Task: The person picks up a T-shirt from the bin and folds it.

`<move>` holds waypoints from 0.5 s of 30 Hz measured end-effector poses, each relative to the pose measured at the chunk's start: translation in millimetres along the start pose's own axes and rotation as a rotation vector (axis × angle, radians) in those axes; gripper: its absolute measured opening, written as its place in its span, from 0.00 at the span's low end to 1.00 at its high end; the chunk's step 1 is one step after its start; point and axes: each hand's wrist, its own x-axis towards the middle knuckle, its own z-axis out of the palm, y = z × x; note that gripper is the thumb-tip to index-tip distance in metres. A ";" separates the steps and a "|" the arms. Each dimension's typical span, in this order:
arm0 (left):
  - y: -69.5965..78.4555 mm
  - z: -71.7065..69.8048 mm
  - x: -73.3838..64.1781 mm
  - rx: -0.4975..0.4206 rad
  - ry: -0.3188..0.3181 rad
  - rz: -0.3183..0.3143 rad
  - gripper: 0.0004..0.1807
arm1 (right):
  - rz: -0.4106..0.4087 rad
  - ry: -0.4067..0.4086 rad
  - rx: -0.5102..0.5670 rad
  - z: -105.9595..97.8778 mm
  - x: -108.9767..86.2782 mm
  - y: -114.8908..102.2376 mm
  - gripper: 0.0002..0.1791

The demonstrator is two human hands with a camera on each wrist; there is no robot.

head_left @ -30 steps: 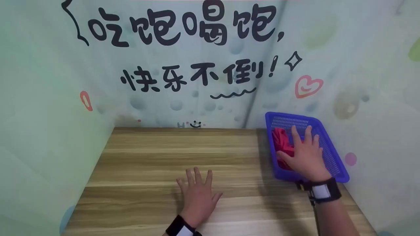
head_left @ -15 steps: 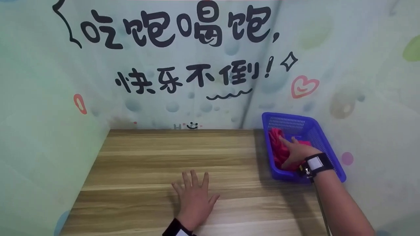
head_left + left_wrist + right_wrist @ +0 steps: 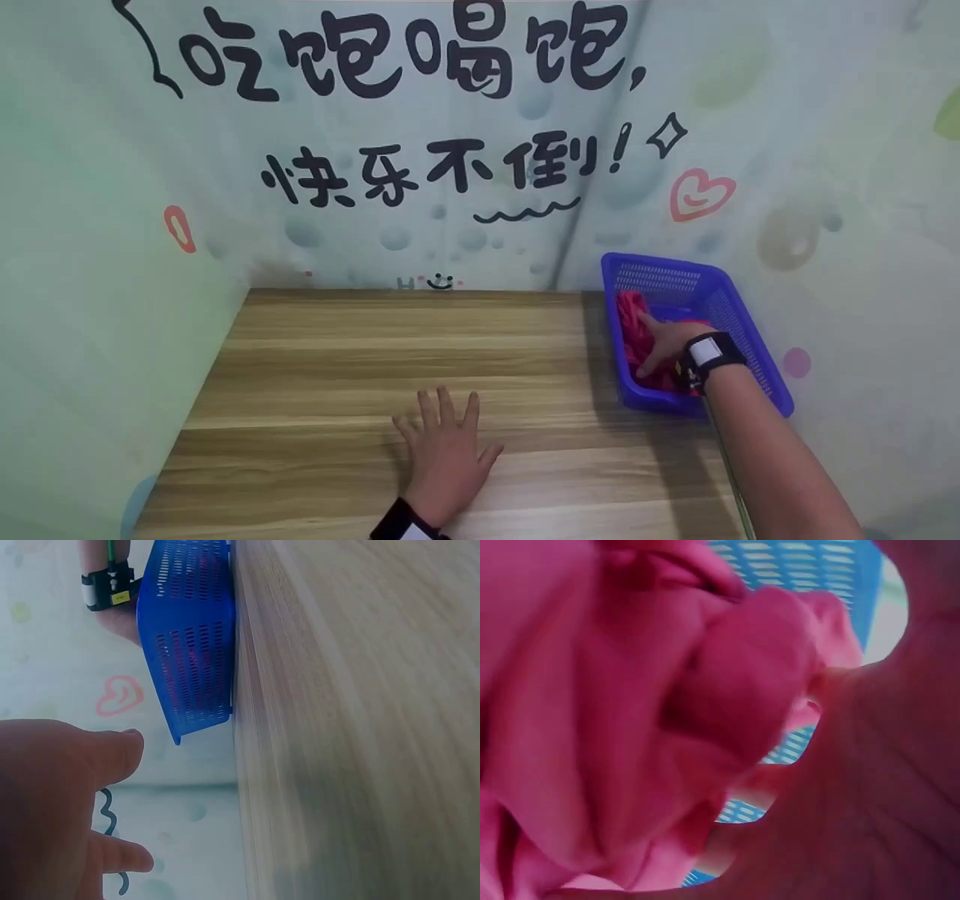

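A blue plastic basket [image 3: 750,337] stands at the right of the wooden table, with a crumpled red cloth [image 3: 636,334] inside. My right hand [image 3: 670,343] reaches down into it, and in the right wrist view its fingers curl round behind the folds of the cloth [image 3: 705,690]. The fingertips are hidden by the cloth. My left hand [image 3: 444,457] is over the front middle of the table, palm down, fingers straight and spread, holding nothing. In the left wrist view, the left hand's thumb [image 3: 120,754] points toward the basket's perforated side [image 3: 191,667].
The wood-grain table [image 3: 337,360] is bounded by a printed backdrop [image 3: 450,255] behind and on both sides. The basket's far end is close to the back of it. Black straps are on both wrists, and a thin cable [image 3: 731,476] runs along the right forearm.
My right hand has come down from above the basket, turned inward and lowered into it round the red cloth. The left hand has stayed nearly in place; the head view has shifted slightly.
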 end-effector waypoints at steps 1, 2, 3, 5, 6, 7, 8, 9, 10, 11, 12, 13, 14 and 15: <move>0.0 -0.3 0.4 -0.004 0.000 -0.004 0.44 | -0.003 0.011 -0.013 2.3 2.3 -1.5 0.78; -0.1 -0.5 0.7 -0.008 0.000 -0.007 0.44 | -0.010 0.024 -0.030 5.1 4.9 -2.2 0.77; -0.1 -0.8 0.9 -0.013 -0.002 -0.010 0.44 | -0.011 0.042 -0.049 8.6 6.9 -2.7 0.76; 0.0 -0.8 0.7 -0.030 -0.002 -0.013 0.44 | -0.003 0.080 -0.085 15.1 10.5 -3.0 0.74; 0.2 -0.7 0.6 -0.037 -0.002 -0.015 0.44 | -0.001 0.097 -0.099 17.9 12.5 -2.6 0.72; 0.4 -0.6 0.6 -0.041 -0.005 -0.018 0.44 | 0.002 0.114 -0.111 20.0 14.3 -2.4 0.71; 0.5 -0.4 0.4 -0.042 -0.006 -0.020 0.44 | 0.007 0.128 -0.117 21.6 16.0 -2.3 0.71; 0.9 -0.6 0.1 -0.043 -0.008 -0.020 0.44 | 0.012 0.141 -0.121 23.2 16.9 -1.4 0.69; 0.9 -0.7 -0.2 -0.045 -0.008 -0.020 0.44 | 0.018 0.148 -0.118 24.1 18.0 -0.7 0.67; 0.9 -0.7 -0.4 -0.043 -0.010 -0.021 0.44 | 0.014 0.160 -0.120 24.4 19.0 -0.2 0.64; 0.8 -0.6 -0.6 -0.042 -0.013 -0.022 0.44 | 0.000 0.173 -0.125 24.4 21.0 1.0 0.59; 0.5 -0.4 -0.7 -0.042 -0.015 -0.024 0.44 | -0.012 0.186 -0.126 23.9 22.6 1.4 0.54; 0.2 -0.6 -0.9 -0.043 -0.015 -0.025 0.44 | -0.028 0.200 -0.127 23.5 24.4 2.1 0.49; -0.2 -0.5 -1.0 -0.043 -0.017 -0.026 0.44 | -0.050 0.211 -0.130 23.1 26.6 3.1 0.41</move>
